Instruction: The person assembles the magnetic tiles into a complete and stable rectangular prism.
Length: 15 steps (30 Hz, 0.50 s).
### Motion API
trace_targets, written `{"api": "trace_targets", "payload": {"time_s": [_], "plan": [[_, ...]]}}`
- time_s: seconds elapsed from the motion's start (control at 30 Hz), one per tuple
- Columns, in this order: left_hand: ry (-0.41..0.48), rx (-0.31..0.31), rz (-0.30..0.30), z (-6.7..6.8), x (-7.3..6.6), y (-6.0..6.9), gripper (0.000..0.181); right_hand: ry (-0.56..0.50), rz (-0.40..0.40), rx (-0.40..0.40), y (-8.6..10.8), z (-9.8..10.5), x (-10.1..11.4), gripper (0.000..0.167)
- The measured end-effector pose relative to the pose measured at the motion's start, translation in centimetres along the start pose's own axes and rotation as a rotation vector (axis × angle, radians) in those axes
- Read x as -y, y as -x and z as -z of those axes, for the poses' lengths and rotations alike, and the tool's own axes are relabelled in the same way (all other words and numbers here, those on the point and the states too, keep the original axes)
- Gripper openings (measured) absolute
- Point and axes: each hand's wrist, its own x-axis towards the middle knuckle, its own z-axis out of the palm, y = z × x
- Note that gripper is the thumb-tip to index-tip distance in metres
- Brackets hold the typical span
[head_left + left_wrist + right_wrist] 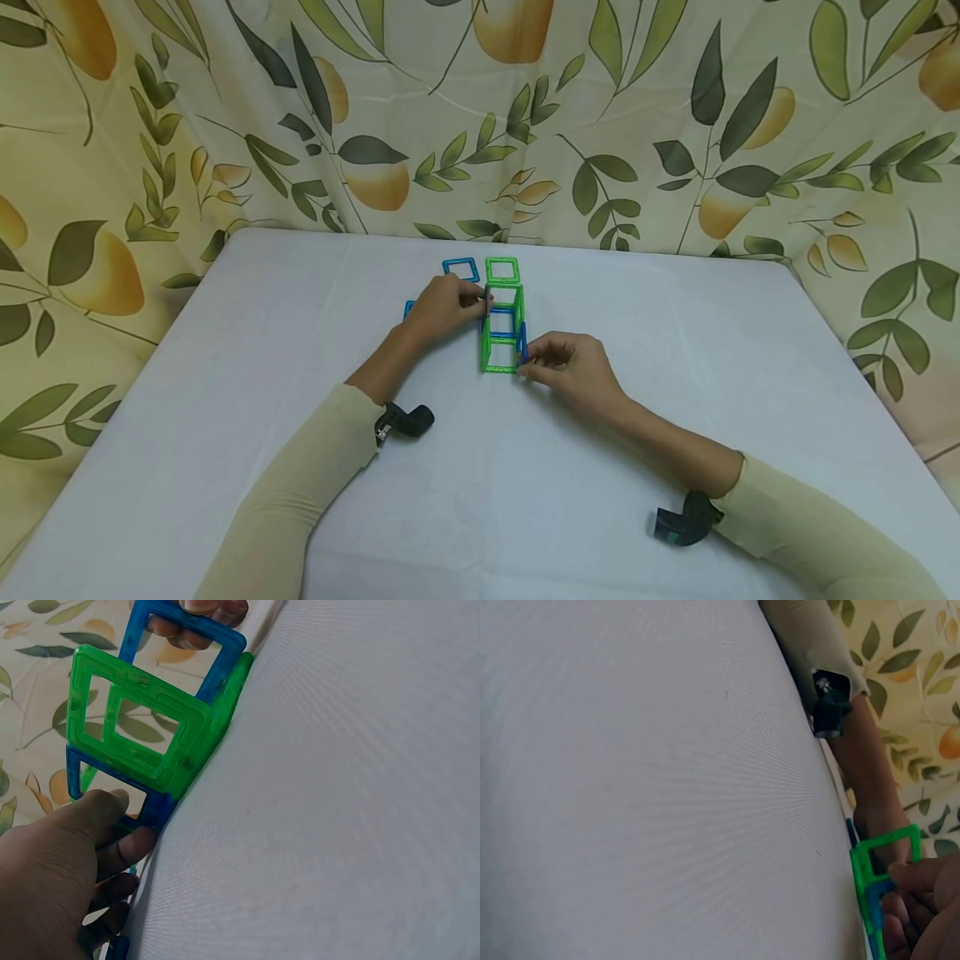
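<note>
Green and blue square frame tiles form a joined structure (501, 369) on the white table, with some tiles standing upright and others flat. The left hand (448, 308) pinches a blue tile on the structure's left side; in the left wrist view the thumb and index finger of this hand (67, 862) hold the blue tile (109, 769) beside an upright green tile (135, 675). At the right side, the right hand (573, 367) pinches an upright blue tile (522, 342). In the right wrist view, the right hand (922, 907) is at the green tile (889, 837), its fingers partly cut off.
A flat blue tile (461, 260) lies beyond the left hand, and part of another blue tile (408, 309) shows left of that hand. A flat green tile (502, 260) is at the structure's far end. Behind the white table (480, 483) hangs a patterned cloth (465, 108).
</note>
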Motion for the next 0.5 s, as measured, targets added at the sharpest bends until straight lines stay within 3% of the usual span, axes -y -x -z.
{"api": "trace_targets", "payload": {"time_s": [0.5], "plan": [[0.001, 0.002, -0.002, 0.01, -0.03, 0.04, 0.026, 0.006, -0.008, 0.002, -0.1, 0.02, -0.16, 0.017]]}}
